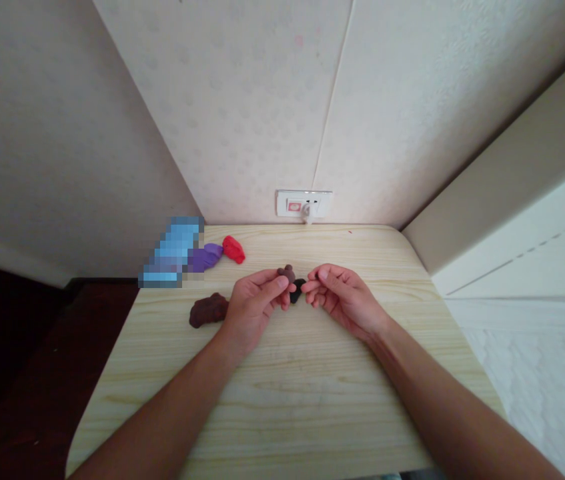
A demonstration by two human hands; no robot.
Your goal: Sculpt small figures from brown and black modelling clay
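Between the thumb and fingers of my left hand (255,303) is a small brown clay figure (288,272) with round bumps on top, like a little animal head. My right hand (342,297) is a short way to the right, its thumb and forefinger pinched around a tiny dark bit that is too small to name. A lump of black clay (297,291) lies on the table between the two hands, partly behind the left fingers. Beside my left hand rests a larger lump of brown clay (207,311), its right end hidden by the hand.
Purple clay (206,257) and red clay (233,249) lie at the back left of the pale wooden table (292,407), next to a blurred-out blue object (172,252). On the wall behind is a socket (305,204) with a plug in it. White bedding (522,380) borders the right side.
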